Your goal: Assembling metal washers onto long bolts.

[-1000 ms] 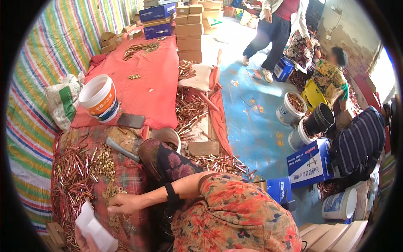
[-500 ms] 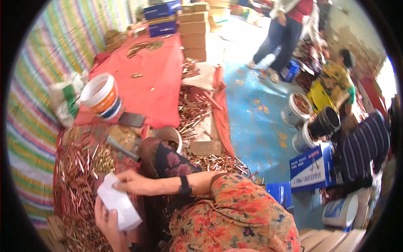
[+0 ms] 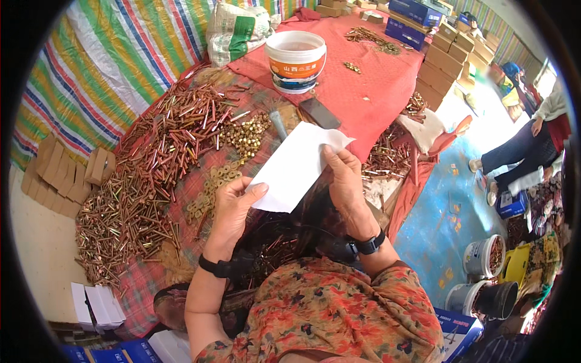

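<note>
Held out over my lap is a flat white piece of paper or thin card [image 3: 290, 169], slanting up to the right, its right corner creased. My left hand [image 3: 233, 209] pinches its lower left edge, thumb on top. At its right edge my right hand [image 3: 345, 175] grips it between thumb and fingers. Just beyond my left hand lie brass-coloured washers [image 3: 212, 187] and a pile of brass-coloured nuts [image 3: 247, 136]. Further left spreads a large heap of copper-coloured metal bolts or rods [image 3: 145, 181] on a plaid cloth [image 3: 142, 299].
A white bucket with an orange band [image 3: 296, 63] stands on the red cloth [image 3: 363, 78], near a dark phone-like slab [image 3: 319, 113]. Small brown boxes [image 3: 60, 175] line the left; brown cartons [image 3: 442, 66] are stacked far right. Another person [image 3: 535, 145] stands at right, beyond the blue floor [image 3: 451, 199].
My view has swung round, so the heaps and bucket sit further right. The white piece, previously angled with my right hand across its top, is now held flat between both hands.
</note>
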The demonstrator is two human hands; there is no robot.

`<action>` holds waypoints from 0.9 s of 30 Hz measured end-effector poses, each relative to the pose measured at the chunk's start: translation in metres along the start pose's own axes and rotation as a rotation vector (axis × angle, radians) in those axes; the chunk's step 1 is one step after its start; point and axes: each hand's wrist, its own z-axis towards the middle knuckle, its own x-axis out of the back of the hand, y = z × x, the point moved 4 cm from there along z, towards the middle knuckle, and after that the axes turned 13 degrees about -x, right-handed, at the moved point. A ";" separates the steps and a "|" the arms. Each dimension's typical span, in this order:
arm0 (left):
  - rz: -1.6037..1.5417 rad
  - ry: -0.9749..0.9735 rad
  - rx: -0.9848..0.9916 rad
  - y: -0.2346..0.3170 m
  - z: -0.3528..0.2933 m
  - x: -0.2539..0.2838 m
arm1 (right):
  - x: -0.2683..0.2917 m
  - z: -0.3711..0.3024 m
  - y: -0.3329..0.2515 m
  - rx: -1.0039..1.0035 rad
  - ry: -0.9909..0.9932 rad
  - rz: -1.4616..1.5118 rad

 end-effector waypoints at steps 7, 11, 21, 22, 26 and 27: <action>0.190 0.179 -0.175 -0.010 0.025 -0.003 | 0.019 -0.010 -0.034 0.102 -0.112 -0.506; 0.075 0.208 -0.293 -0.014 0.039 -0.016 | 0.016 -0.016 -0.045 0.336 -0.305 -0.503; -0.321 0.221 -0.331 -0.013 0.060 -0.053 | 0.035 -0.011 -0.045 0.475 -0.162 -0.512; -0.395 0.221 -0.288 -0.014 0.061 -0.057 | 0.035 -0.011 -0.043 0.472 -0.153 -0.491; -0.558 0.116 -0.068 -0.031 0.058 -0.068 | 0.041 -0.005 -0.034 0.537 -0.061 -0.475; -0.551 0.149 0.029 -0.031 0.056 -0.075 | 0.041 -0.004 -0.034 0.535 -0.058 -0.474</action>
